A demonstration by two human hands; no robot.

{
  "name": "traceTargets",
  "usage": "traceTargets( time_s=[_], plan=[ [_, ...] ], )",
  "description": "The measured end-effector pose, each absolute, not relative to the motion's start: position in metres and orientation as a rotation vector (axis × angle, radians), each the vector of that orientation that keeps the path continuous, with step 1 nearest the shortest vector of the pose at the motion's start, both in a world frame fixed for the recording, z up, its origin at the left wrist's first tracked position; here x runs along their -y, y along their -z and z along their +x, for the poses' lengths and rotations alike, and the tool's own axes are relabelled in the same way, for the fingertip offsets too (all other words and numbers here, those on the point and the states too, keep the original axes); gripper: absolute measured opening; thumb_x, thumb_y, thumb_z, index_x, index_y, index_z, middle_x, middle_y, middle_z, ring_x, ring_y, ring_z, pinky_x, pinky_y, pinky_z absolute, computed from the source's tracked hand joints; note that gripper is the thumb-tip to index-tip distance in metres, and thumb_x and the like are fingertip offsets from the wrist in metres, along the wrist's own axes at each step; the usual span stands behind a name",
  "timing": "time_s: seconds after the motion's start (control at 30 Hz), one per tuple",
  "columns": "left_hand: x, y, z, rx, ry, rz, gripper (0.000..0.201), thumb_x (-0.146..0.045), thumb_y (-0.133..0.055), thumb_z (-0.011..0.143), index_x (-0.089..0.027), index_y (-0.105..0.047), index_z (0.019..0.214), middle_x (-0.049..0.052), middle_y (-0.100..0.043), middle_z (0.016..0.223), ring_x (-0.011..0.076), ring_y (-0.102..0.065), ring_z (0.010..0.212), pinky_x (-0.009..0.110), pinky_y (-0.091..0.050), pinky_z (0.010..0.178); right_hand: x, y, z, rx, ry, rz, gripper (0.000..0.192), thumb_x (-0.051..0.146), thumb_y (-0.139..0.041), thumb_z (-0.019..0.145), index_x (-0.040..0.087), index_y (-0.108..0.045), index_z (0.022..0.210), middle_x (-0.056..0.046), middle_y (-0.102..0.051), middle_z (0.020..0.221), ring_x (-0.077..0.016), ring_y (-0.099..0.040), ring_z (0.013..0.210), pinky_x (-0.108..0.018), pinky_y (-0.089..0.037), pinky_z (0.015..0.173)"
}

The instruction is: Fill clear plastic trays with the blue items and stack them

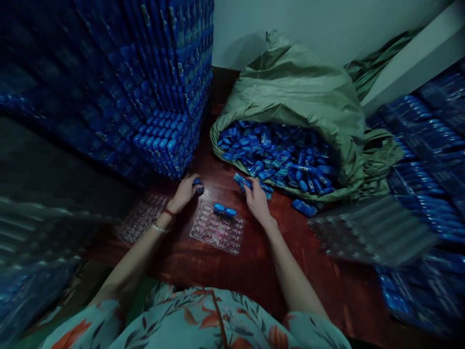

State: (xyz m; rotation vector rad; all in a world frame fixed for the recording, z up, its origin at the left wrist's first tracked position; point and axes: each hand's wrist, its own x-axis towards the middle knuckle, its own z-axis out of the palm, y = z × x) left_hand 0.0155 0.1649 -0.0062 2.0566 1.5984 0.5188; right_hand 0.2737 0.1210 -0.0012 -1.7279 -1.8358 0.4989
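My left hand (185,193) is closed around small, shiny blue bottles (198,186), just left of a clear plastic tray (214,235); its fingers partly cover them. In the back row of that tray stand two blue bottles (224,210) with rounded tops. To the right, my right hand (255,196) grips a labelled blue bottle (240,181) near the mouth of a green woven sack (290,92). Another blue bottle (268,190) lies beside its fingers. Loose blue bottles (276,155) spill from the sack onto the red-brown table (290,252).
High stacks of filled blue trays (160,72) rise at the left, with more stacks (428,184) at the right. Nested clear trays (374,230) sit right of the sack, and another clear tray (143,218) lies under my left forearm. One loose bottle (304,207) rests before the sack.
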Motion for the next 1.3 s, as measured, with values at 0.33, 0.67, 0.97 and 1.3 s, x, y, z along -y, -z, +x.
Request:
traceTargets(
  time_s=[0.33,0.67,0.97,1.3],
  plan=[
    [-0.054,0.007,0.024,-1.276,-0.941,1.955,0.02,-0.022,-0.05,0.088,-0.018,-0.054,0.108,0.006,-0.061,0.1,0.0159,-0.06,0.091,0.029,-0.051,0.08,-0.011,-0.004,0.271,1.771,-0.789,-1.603,0.021,0.029,-0.046,0.09,0.021,-0.052,0.108,-0.006,-0.061,0.098,-0.0175,-0.061,0.087,-0.031,-0.05,0.078],
    [-0.064,0.024,0.03,-0.928,-0.725,2.451,0.034,-0.007,-0.04,0.089,-0.018,-0.054,0.117,0.01,-0.06,0.109,0.0167,-0.056,0.103,0.034,-0.05,0.087,-0.023,-0.006,0.246,2.515,-0.352,-1.615,0.04,0.004,-0.038,0.086,0.018,-0.052,0.121,-0.011,-0.057,0.104,-0.0197,-0.055,0.098,-0.032,-0.047,0.085],
    [-0.072,0.004,0.041,-0.855,-0.39,2.613,0.031,-0.009,-0.044,0.088,-0.016,-0.055,0.116,0.011,-0.058,0.113,0.0188,-0.052,0.108,0.035,-0.046,0.092,-0.038,-0.026,0.219,2.745,-0.282,-1.684,0.034,0.01,-0.038,0.09,0.016,-0.054,0.119,-0.012,-0.059,0.103,-0.0211,-0.057,0.096,-0.034,-0.047,0.083],
    [-0.14,-0.009,0.096,-1.326,-0.501,2.365,0.027,-0.027,-0.038,0.094,-0.015,-0.06,0.106,0.01,-0.058,0.108,0.0203,-0.053,0.103,0.034,-0.042,0.091,-0.072,0.007,0.289,2.108,-0.065,-2.074,0.035,0.024,-0.039,0.092,0.018,-0.052,0.124,-0.012,-0.057,0.11,-0.023,-0.053,0.102,-0.032,-0.049,0.078]
  ],
)
